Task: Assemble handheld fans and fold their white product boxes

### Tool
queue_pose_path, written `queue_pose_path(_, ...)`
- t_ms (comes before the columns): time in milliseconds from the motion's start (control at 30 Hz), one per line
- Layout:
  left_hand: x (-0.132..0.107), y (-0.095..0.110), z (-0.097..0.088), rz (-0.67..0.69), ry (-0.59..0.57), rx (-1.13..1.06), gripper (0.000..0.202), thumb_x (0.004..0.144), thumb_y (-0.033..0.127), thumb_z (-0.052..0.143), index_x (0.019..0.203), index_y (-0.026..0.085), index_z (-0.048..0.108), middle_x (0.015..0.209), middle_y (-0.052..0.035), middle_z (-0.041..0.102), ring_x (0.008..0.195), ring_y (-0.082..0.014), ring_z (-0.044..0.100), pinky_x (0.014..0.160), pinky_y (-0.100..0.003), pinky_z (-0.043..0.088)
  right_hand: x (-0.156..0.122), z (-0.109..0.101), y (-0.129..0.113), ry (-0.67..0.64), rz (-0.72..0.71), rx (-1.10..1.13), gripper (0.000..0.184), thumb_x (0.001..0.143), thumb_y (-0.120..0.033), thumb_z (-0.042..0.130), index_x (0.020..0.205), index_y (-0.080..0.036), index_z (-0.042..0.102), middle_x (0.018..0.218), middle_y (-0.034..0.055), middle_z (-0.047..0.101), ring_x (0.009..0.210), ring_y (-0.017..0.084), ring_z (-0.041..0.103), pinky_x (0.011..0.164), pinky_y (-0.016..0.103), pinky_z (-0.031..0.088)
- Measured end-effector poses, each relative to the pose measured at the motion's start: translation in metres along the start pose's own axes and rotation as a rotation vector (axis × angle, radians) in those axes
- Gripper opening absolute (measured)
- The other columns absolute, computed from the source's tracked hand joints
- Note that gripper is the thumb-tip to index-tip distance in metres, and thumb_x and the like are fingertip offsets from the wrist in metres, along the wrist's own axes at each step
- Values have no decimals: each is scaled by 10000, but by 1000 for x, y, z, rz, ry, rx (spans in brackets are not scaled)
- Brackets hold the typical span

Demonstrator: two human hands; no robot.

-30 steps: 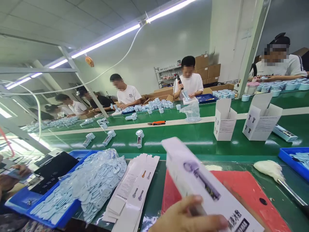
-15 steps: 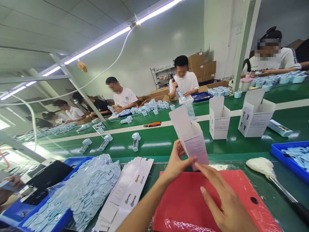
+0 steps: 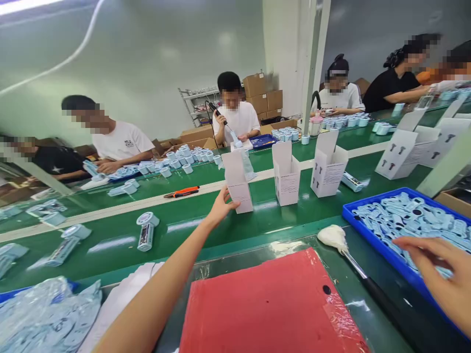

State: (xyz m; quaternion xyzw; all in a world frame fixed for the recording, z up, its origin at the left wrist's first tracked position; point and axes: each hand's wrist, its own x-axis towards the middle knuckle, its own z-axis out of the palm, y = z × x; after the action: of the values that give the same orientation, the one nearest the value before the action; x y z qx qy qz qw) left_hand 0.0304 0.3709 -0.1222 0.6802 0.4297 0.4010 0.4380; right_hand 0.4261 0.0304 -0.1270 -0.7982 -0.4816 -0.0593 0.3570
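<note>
My left hand [image 3: 221,207] stretches far forward to an upright white box [image 3: 238,185] with its top flap raised, standing on the green belt [image 3: 184,230]. Thumb and fingertips pinch the box's near left edge. My right hand [image 3: 439,267] hovers at the right, fingers spread and holding nothing, over the near rim of a blue tray [image 3: 371,235] filled with small light-blue parts [image 3: 408,218]. A red mat [image 3: 272,304] lies bare in front of me between my arms.
Two more open white boxes [image 3: 286,174] [image 3: 328,166] stand right of the first. A white brush [image 3: 333,238] with a dark handle lies beside the mat. Handheld devices [image 3: 146,230] and an orange tool [image 3: 182,192] lie on the belt. Several co-workers sit opposite.
The box that both hands held over the red mat now stands on the belt, with my left hand still on it. My right hand has moved right to the blue tray. The view swung right.
</note>
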Motion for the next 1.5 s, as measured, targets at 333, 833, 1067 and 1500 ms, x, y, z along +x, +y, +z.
queue_pose_path(333,-75,22,-173,30,246,704,267,986,144,530,1186,124,706,1364,-99,617,1389,-386,496,1291,-730,182,102,49,45,-446,-294,-151,467,1023,-219,444,1331,-238,794,1302,148,692,1193,355,658,977,454,504)
queue_pose_path(833,-101,-14,-276,308,-117,1017,502,1084,459,314,920,278,753,1125,-64,770,1169,-313,648,1222,-652,336,112,50,35,-539,-193,-288,310,1005,-210,538,1214,-215,768,1132,93,694,980,253,658,867,354,486)
queue_pose_path(1067,-98,5,-281,367,-145,1229,619,1187,576,207,1117,213,702,1117,-38,769,1068,-239,690,1232,-608,274,121,47,34,-615,-47,-370,269,1088,-418,675,1095,-151,697,986,37,663,872,180,634,845,329,540)
queue_pose_path(1500,-212,118,-20,770,-441,1386,578,1113,149,564,1634,317,381,1122,-27,656,951,-223,628,787,-307,452,130,40,32,-590,-58,-446,265,1105,-406,672,1121,-143,702,1080,65,669,966,194,655,904,359,573)
